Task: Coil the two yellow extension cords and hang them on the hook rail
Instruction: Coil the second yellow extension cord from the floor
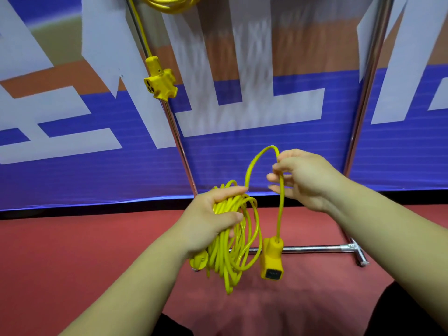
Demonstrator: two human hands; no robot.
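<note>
The first cord (171, 3) seems already hung by the rack's left pole (178, 139), though the rail lies out of view above. Its three-way outlet (160, 80) dangles below it. The second cord's coil (242, 241) hangs from the left hand (211, 221), fingers and thumb curled round the loop tops, long axis vertical. The right hand (305, 180) pinches the last free stretch in its fingertips. The socket end (271, 260) hangs beneath, facing down, above the rack's base bar (315, 249). Coiling looks nearly done. The next move is to lay this final loop into the left grip, then lift the bundle to a hook.
</note>
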